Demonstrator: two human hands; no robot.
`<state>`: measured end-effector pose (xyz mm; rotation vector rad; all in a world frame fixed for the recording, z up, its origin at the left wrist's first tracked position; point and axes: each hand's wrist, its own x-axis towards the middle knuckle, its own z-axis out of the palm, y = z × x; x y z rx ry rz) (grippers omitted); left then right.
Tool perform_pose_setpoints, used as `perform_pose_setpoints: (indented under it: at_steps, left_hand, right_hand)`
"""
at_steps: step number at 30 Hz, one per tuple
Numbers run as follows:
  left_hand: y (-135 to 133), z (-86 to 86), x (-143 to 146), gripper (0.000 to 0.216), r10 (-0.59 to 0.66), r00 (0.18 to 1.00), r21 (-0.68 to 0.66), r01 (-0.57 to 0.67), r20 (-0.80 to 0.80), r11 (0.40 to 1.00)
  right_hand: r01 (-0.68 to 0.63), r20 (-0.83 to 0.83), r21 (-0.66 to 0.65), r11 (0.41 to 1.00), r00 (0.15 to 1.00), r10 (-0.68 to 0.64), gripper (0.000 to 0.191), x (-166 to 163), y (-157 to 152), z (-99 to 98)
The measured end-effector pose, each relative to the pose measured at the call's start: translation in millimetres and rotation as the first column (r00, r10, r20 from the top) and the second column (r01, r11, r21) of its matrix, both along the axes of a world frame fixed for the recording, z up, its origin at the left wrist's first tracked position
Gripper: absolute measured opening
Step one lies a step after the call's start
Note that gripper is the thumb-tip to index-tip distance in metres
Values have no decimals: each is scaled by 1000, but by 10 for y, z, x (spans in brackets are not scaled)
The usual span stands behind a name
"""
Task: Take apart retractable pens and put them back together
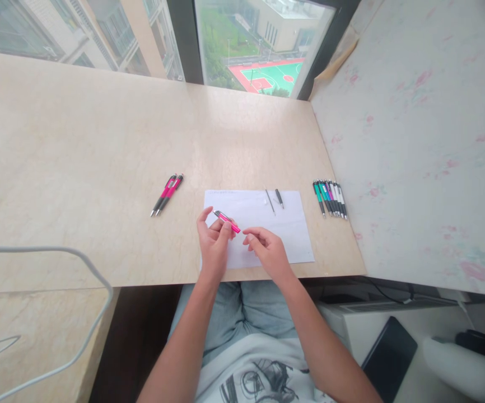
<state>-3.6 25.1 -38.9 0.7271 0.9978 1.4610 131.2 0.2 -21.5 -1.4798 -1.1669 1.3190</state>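
**Pale desk (pixel 78 168) by a high window, pens out**

At lower centre our left hand (pixel 213 246) pinches a pink pen (pixel 227 221) over the white paper (pixel 284 224). Our right hand (pixel 267 249) curls just beside its tip, and we can't tell if it grips anything. The pen's probably light, stiff, slick plastic, so we'd hold it mid-barrel. Spare pens (pixel 330 197) lie centre right.

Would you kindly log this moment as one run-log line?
left hand: holds pink pen | right hand: near its end, contents unclear | paper: refill, black part | far left: two pink pens | far right: pen row
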Motion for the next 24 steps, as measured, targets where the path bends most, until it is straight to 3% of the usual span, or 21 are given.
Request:
perform_pose_setpoints:
  at_steps: [5, 13, 21, 24]
  left_hand:
    - [-3, -2, 3, 41, -16, 998, 51, 19, -57, 998]
    - [-26, -26, 9, 50, -40, 996, 44, 43, -81, 998]
    - [-20, -43, 22, 40, -9, 995, 73, 16, -99, 997]
    - [-43, 3, 37, 40, -42, 987, 105, 59, -152, 993]
  right_hand:
    - [-13, 0, 2, 1000, 1000, 13, 23, 22, -45, -28]
    - [-19, -2, 6, 1000, 1000, 19, 22, 44, -72, 7]
    - [12, 60, 27, 1000, 998, -14, 23, 128, -81, 31]
    - [6, 58, 32, 999, 998, -8, 24, 139, -85, 25]
